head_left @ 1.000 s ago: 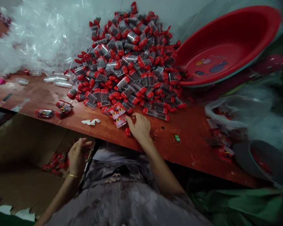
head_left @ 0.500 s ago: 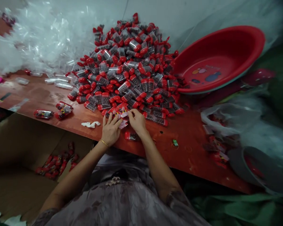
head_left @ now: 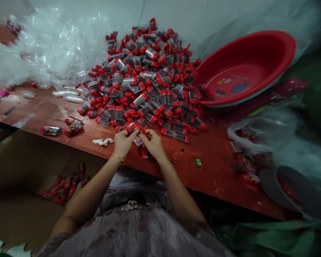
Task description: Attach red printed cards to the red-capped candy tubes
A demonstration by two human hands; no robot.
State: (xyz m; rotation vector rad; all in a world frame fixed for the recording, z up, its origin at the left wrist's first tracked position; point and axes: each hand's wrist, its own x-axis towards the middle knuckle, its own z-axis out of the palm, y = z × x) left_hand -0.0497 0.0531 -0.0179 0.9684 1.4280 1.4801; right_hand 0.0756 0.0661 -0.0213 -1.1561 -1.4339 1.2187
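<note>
Both hands are meeting at the near edge of the red-brown surface — the left hand and the right hand are pinching a small red printed packet between them, fingers narrow and closed on it from either side. The packet is sitting just above the surface, right at the foot of the big heap of red-capped clear tubes. One loose red piece is lying under the right hand (too blurred to tell what it is). A white scrap is resting just left of the left hand; a few wrapped packs are lying farther left. A red basin is leaning tilted behind the heap on the right — clear plastic wrappers are piling up at the back left. Below the edge, a cardboard box is holding finished red packs.
</note>
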